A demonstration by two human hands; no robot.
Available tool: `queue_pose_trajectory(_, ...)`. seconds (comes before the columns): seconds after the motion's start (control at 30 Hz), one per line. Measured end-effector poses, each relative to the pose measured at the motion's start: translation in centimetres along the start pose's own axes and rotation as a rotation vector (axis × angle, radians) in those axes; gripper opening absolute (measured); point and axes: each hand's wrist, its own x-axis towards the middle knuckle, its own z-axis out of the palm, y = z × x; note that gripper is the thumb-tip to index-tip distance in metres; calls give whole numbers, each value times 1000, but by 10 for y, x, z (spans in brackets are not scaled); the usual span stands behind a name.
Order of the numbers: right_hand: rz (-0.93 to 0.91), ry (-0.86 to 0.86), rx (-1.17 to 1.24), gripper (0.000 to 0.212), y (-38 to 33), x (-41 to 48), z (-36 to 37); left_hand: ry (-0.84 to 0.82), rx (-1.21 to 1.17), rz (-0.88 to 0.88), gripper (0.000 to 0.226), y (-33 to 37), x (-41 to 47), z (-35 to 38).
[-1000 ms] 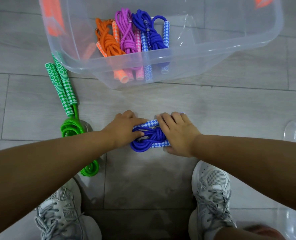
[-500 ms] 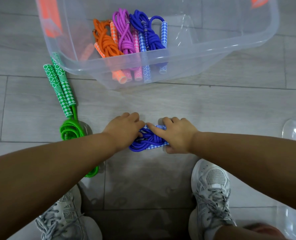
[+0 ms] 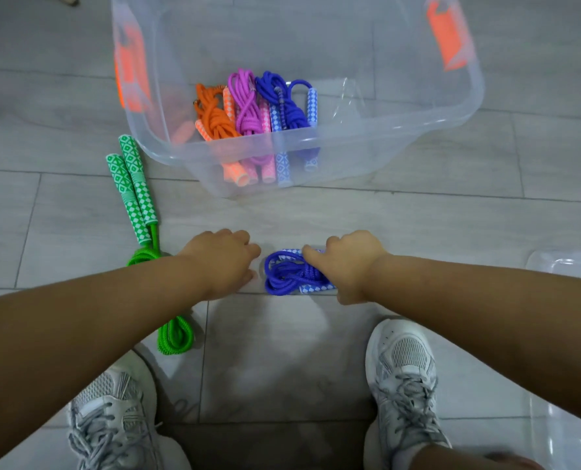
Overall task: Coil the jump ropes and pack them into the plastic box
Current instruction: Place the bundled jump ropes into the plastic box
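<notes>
Slack is the danger: right hand [image 3: 348, 266] grips the coiled blue rope [image 3: 290, 276] on the floor [image 3: 418, 225], left hand [image 3: 221, 262] just beside it loosely curled and empty, so lifting it one-handed toward the plastic box [image 3: 384, 147] ahead may spill loops.

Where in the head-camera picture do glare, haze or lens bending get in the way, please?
Head view: glare streaks the box rim and the lid at the right edge; the box's cloudy near wall hazes the handles of the packed ropes; the wide lens bows the floor joints; soft shadow lies between the shoes; the blue rope gripped by the right hand is sharp.
</notes>
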Motion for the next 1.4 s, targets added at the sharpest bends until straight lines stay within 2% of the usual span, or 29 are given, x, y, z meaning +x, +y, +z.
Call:
queue_pose_trajectory(0.1, 38, 2, -29, 70, 6, -21, -17, 19, 112, 62, 40, 0, -11, -20)
queue_pose_trajectory(0.27, 128, 139, 27, 70, 24, -67, -49, 100, 279, 179, 39, 0, -44, -68)
queue_pose_trajectory(0.43, 281, 328, 195, 76, 52, -103, -86, 451, 257, 334, 33, -25, -60, -115)
queue_pose_trajectory(0.5, 333, 421, 259, 77, 65, -112, -101, 514, 265, 305, 35, -38, -55, -136)
queue_pose_trajectory(0.57, 375, 519, 289, 75, 79, -112, -116, 495, 263, 251, 38, -45, -47, -163)
queue_pose_trajectory(0.67, 424, 597, 309, 71, 102, -97, -138, 574, 351, 146, 42, -61, -18, -195)
queue_pose_trajectory(0.73, 450, 613, 316, 68, 118, -80, -150, 500, 319, 9, 39, -71, 3, -215)
queue_pose_trajectory(0.93, 531, 502, 318, 52, 167, -8, -162, 532, 331, -164, 57, -112, 77, -236)
queue_pose_trajectory(1.03, 546, 403, 337, 46, 186, 28, -151, 564, 249, -237, 67, -122, 109, -234)
queue_pose_trajectory(1.27, 613, 124, 305, 49, 202, 90, -123, 901, 261, -138, 82, -145, 157, -203)
queue_pose_trajectory(1.4, 658, 34, 340, 57, 201, 124, -105, 988, 247, -102, 81, -148, 159, -200)
